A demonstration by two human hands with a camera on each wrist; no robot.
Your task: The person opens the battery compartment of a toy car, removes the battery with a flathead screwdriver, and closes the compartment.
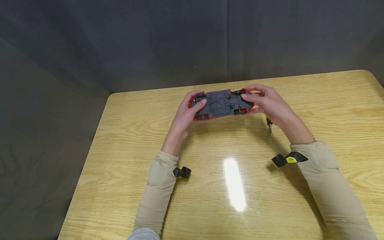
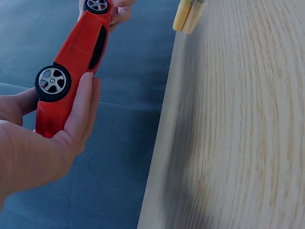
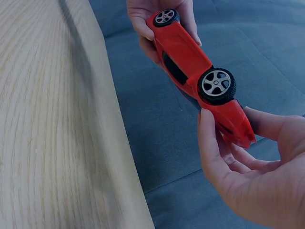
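Note:
A red toy car point(image 1: 220, 102) is held upside down above the table, its dark underside and black wheels facing up. My left hand point(image 1: 184, 115) grips one end, with the thumb across the underside. At the other end my right hand point(image 1: 271, 103) grips the car, its thumb pressing near a wheel. In the right wrist view the red side of the car point(image 3: 186, 52) shows silver-spoked wheels. Below the right hand lies a screwdriver point(image 1: 270, 128), its metal shaft showing and its handle partly hidden by the hand.
The wooden table point(image 1: 126, 140) ends at a far edge against a dark curtain point(image 1: 165, 43). A yellow-ended object point(image 2: 183, 16) shows at the top of the left wrist view. Each sleeve carries a small black wrist camera point(image 1: 183, 172).

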